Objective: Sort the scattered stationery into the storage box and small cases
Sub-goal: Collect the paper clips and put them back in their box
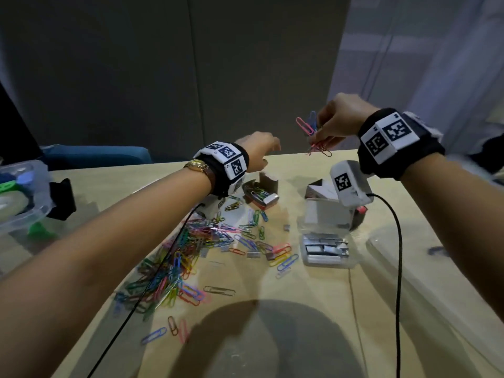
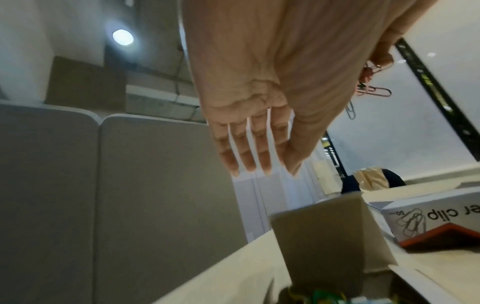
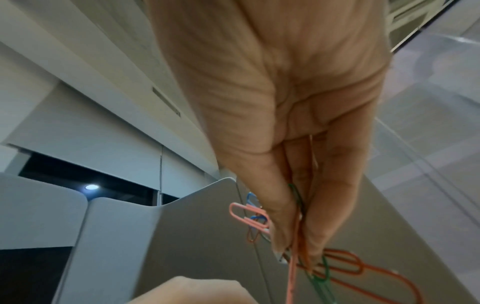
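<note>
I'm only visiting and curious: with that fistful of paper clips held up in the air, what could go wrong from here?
The right hand pinches a loose bunch of paper clips well above the table; dangling ones may slip and scatter. The small open box beneath the left hand is narrow, so some could miss it. The black cable might snag the staple case.

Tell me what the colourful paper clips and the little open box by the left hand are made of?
The paper clips look like bent wire with a smooth coloured coating, probably plastic over metal: thin loops in bright colours. One plain silvery clip looks like bare metal. The little open box seems to be cardboard: dull grey-brown inside, with a thin, stiff folded flap.
</note>
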